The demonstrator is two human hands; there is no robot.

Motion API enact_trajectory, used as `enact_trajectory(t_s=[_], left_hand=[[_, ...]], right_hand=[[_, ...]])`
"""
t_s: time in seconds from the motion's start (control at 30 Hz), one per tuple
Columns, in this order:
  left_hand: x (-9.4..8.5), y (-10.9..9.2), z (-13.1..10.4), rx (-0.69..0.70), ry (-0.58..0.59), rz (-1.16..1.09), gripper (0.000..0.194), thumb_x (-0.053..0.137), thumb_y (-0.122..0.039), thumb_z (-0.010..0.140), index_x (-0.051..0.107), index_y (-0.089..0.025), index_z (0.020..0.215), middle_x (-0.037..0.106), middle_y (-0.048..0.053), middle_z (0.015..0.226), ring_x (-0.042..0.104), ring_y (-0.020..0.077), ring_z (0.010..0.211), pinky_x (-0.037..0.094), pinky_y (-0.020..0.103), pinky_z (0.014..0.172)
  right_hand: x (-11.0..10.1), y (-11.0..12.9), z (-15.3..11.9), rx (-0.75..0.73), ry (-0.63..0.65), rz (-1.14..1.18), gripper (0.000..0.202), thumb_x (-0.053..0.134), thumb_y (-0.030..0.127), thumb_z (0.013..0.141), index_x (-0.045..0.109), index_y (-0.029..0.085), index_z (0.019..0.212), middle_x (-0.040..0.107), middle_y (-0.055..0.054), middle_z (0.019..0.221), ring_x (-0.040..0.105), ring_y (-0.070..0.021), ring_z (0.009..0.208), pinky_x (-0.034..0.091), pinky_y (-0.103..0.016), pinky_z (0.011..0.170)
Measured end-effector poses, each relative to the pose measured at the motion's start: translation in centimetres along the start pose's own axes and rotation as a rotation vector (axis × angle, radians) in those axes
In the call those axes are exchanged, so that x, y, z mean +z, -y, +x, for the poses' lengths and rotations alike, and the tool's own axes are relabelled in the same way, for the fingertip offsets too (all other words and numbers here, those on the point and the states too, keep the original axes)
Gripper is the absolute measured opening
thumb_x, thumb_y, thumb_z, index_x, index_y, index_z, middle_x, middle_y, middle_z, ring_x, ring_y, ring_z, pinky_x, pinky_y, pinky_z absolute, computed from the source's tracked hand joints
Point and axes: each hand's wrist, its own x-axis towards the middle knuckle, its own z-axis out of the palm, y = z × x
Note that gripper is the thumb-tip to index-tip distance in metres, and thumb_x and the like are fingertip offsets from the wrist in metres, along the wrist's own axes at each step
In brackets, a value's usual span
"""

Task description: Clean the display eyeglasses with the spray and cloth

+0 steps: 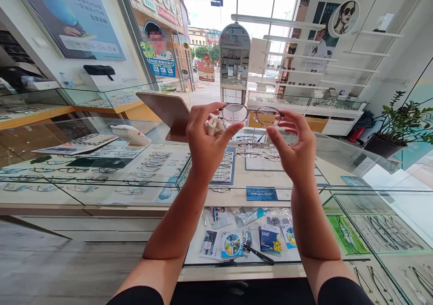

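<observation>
Held up in front of me above the glass counter is a pair of round, thin-framed eyeglasses [251, 111]. My left hand [207, 131] pinches the frame at its left end, and a crumpled pale cloth [214, 127] is tucked in the same hand. At the right end, my right hand [293, 138] has its fingers closed on the frame by the lens rim. Both lenses face away, with the arched mirror [235, 57] seen beyond them.
Rows of eyeglasses lie inside the glass display counter [162, 154]. A brown-framed tabletop mirror [167, 113] and a white device [131, 136] stand at the left. Leaflets and a black pen [257, 253] lie on the lower shelf. A potted plant [389, 133] is at the right.
</observation>
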Motion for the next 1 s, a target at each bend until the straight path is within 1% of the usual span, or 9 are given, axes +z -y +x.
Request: enact_trajectory(t_s=[0.17,0.23,0.3,0.47,0.53,0.7,0.8,0.9,1.0], left_hand=[[1.1,0.4,-0.6,-0.042,-0.090,-0.063,0.055,0.091,-0.069,0.086,0.078,-0.029,0.121,0.079,0.007,0.113,0.075,0.0261,0.102,0.060,0.050,0.091],[1.4,0.3,-0.8,-0.060,-0.124,-0.075,0.057,0.092,-0.068,0.084,0.078,-0.026,0.120,0.080,0.007,0.113,0.076,0.0267,0.104,0.061,0.050,0.092],[1.6,0.0,-0.9,-0.079,-0.142,-0.078,0.056,0.092,-0.068,0.085,0.077,-0.026,0.119,0.080,0.007,0.113,0.076,0.0270,0.106,0.061,0.050,0.094],[1.5,-0.6,-0.9,-0.071,-0.120,-0.077,0.043,0.088,-0.064,0.091,0.076,-0.034,0.119,0.079,0.007,0.116,0.074,0.0284,0.109,0.059,0.053,0.095],[1.4,-0.8,-0.9,-0.056,-0.118,-0.070,0.041,0.084,-0.066,0.094,0.076,-0.036,0.121,0.078,0.007,0.117,0.073,0.0293,0.110,0.058,0.054,0.095],[1.6,-1.2,-1.0,0.002,-0.158,-0.035,0.047,0.079,-0.072,0.095,0.075,-0.033,0.123,0.075,0.008,0.118,0.069,0.0287,0.111,0.057,0.052,0.094],[1.7,-0.9,-1.1,0.032,-0.174,-0.023,0.049,0.076,-0.072,0.097,0.076,-0.032,0.124,0.071,0.009,0.118,0.068,0.0281,0.111,0.056,0.052,0.092],[1.8,-0.1,-1.3,0.034,-0.141,-0.003,0.055,0.068,-0.076,0.101,0.073,-0.030,0.130,0.068,0.009,0.121,0.065,0.0298,0.121,0.054,0.053,0.093],[1.8,0.2,-1.5,0.026,-0.118,0.012,0.058,0.066,-0.077,0.101,0.070,-0.030,0.134,0.066,0.010,0.123,0.063,0.0306,0.126,0.054,0.054,0.093]], right_hand=[[0.2,0.2,-0.2,-0.022,-0.040,-0.029,0.036,0.076,0.050,0.102,0.068,0.036,0.135,0.078,-0.008,0.131,0.076,-0.0313,0.119,0.062,-0.054,0.103],[0.3,0.3,-0.3,-0.019,-0.045,-0.041,0.036,0.075,0.051,0.103,0.067,0.036,0.135,0.079,-0.009,0.131,0.077,-0.0315,0.120,0.063,-0.054,0.102],[0.3,0.3,-0.3,-0.006,-0.050,-0.041,0.038,0.075,0.052,0.103,0.067,0.035,0.136,0.079,-0.009,0.130,0.077,-0.0315,0.119,0.063,-0.053,0.101],[0.4,0.2,-0.2,0.026,-0.051,-0.010,0.038,0.075,0.052,0.103,0.066,0.033,0.134,0.079,-0.010,0.129,0.077,-0.0303,0.117,0.064,-0.051,0.098],[0.4,0.0,-0.2,0.045,-0.039,0.010,0.038,0.074,0.052,0.103,0.066,0.032,0.134,0.079,-0.011,0.131,0.078,-0.0300,0.118,0.064,-0.050,0.097],[0.5,-0.8,0.1,0.106,0.028,0.040,0.043,0.071,0.056,0.103,0.066,0.031,0.138,0.079,-0.013,0.137,0.078,-0.0318,0.124,0.066,-0.050,0.096],[0.6,-1.2,0.2,0.122,0.051,0.027,0.044,0.070,0.057,0.104,0.067,0.031,0.140,0.079,-0.013,0.138,0.078,-0.0324,0.125,0.065,-0.050,0.095],[0.6,-1.3,0.2,0.131,0.058,0.017,0.045,0.071,0.057,0.103,0.068,0.031,0.140,0.079,-0.013,0.139,0.078,-0.0324,0.124,0.065,-0.051,0.095],[0.6,-1.4,0.2,0.141,0.066,0.021,0.045,0.072,0.056,0.103,0.069,0.030,0.140,0.079,-0.013,0.139,0.078,-0.0321,0.124,0.064,-0.051,0.097]])
